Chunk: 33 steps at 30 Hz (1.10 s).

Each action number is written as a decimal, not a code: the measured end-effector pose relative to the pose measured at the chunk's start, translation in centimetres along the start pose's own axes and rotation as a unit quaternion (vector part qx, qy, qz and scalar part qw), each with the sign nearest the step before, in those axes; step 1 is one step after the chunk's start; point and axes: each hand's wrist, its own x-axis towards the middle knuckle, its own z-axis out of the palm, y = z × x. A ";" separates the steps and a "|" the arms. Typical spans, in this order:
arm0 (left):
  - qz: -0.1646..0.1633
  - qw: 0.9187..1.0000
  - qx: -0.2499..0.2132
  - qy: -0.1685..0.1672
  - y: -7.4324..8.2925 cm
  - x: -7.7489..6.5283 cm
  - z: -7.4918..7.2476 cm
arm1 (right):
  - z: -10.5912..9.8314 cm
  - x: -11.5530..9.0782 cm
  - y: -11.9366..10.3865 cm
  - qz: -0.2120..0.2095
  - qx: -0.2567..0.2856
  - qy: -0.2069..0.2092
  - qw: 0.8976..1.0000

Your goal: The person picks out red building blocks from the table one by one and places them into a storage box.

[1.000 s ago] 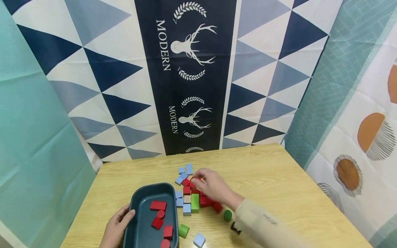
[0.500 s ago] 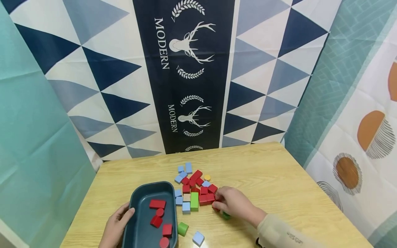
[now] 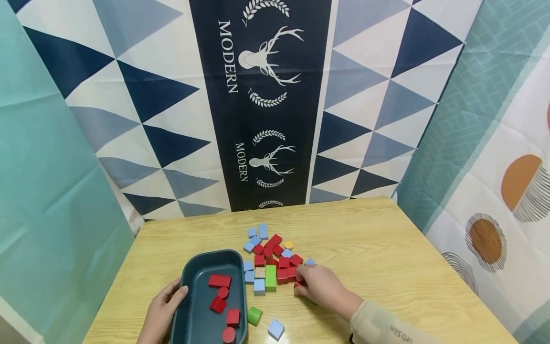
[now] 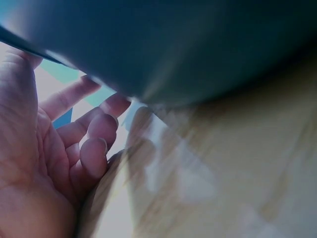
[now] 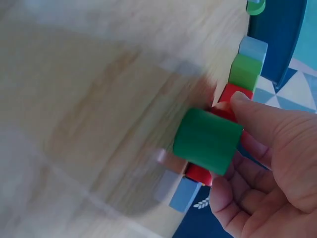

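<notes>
My left hand [image 3: 161,310] holds the rim of a dark teal tray [image 3: 182,279] from its left side, thumb over the edge and fingers against the outer wall [image 4: 163,54]. Several red blocks, including a long red block [image 3: 220,281] and a red cylinder [image 3: 229,335], lie inside. Over the right end of the block pile, my right hand [image 3: 324,286] pinches a red block [image 3: 298,284] between thumb and fingers. In the right wrist view a green cylinder [image 5: 208,141] stands in front of those fingers and hides most of that block.
Between tray and right hand are red blocks [image 3: 272,241], blue blocks [image 3: 259,287], a green block [image 3: 270,278], a plain wood block [image 3: 259,273] and a yellow disc [image 3: 289,245]. Nearer me lie a green arched piece [image 3: 254,316] and a blue cube [image 3: 276,329]. Patterned cloth hangs behind the table [image 3: 365,239].
My right hand has moved from the top of the pile toward me and right, down to the red block at the pile's right end. The left hand stays on the tray.
</notes>
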 end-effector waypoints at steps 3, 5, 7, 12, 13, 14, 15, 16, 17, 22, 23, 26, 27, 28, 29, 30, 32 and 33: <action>0.004 1.000 -0.012 -0.001 0.2 0.3 0.0 | -0.2 0.3 -0.3 -0.003 -0.005 -0.017 1.000; 0.006 1.000 -0.017 -0.001 0.4 0.4 0.0 | -0.2 0.5 -0.4 -0.006 -0.017 -0.023 1.000; 0.009 1.000 -0.014 0.001 0.5 0.6 0.0 | -0.1 0.7 -0.4 -0.008 -0.029 -0.025 0.999; 0.009 1.000 0.024 0.005 0.6 0.8 0.0 | 0.0 0.8 -0.3 -0.006 -0.031 -0.030 0.999; 0.006 0.999 0.032 0.006 0.6 0.8 0.0 | -0.1 0.7 -0.4 -0.006 -0.028 -0.033 0.999; 0.001 0.999 0.034 0.005 0.5 0.8 0.0 | -0.1 0.6 -0.5 -0.007 -0.022 -0.035 0.999; -0.003 0.999 0.035 0.005 0.5 0.7 0.0 | -0.2 0.5 -0.7 -0.006 -0.015 -0.035 0.999; -0.008 0.999 0.032 0.004 0.4 0.6 0.0 | -0.3 0.4 -0.9 -0.005 -0.004 -0.034 0.999; -0.011 1.000 0.024 0.002 0.4 0.5 0.0 | -0.5 0.3 -1.2 -0.003 0.010 -0.031 0.999; -0.011 1.000 0.003 0.004 0.4 0.0 0.0 | -1.5 0.8 -3.5 0.021 0.118 0.004 0.993; -0.011 1.000 0.004 0.006 0.4 -0.1 0.0 | -1.6 1.0 -4.2 0.021 0.141 0.012 0.990; -0.017 1.000 0.010 0.014 0.3 -0.2 -0.1 | -2.1 1.9 -6.2 0.004 0.198 0.027 0.980; -0.017 1.000 0.012 0.014 0.3 -0.3 -0.1 | -2.2 2.2 -6.8 -0.005 0.216 0.029 0.976; -0.021 1.000 0.012 0.016 0.3 -0.3 -0.1 | -2.2 2.5 -7.5 -0.019 0.228 0.029 0.973; -0.024 0.999 0.016 0.018 0.2 -0.3 -0.1 | -2.2 2.9 -8.1 -0.030 0.240 0.027 0.970; -0.027 0.999 0.020 0.020 0.2 -0.3 -0.1 | -2.3 3.3 -8.8 -0.037 0.252 0.020 0.967; -0.029 0.999 0.025 0.023 0.1 -0.2 -0.1 | -2.3 4.2 -10.1 -0.048 0.272 0.001 0.961; -0.029 0.999 0.024 0.023 0.1 -0.1 -0.2 | -2.2 4.7 -10.7 -0.049 0.284 -0.013 0.957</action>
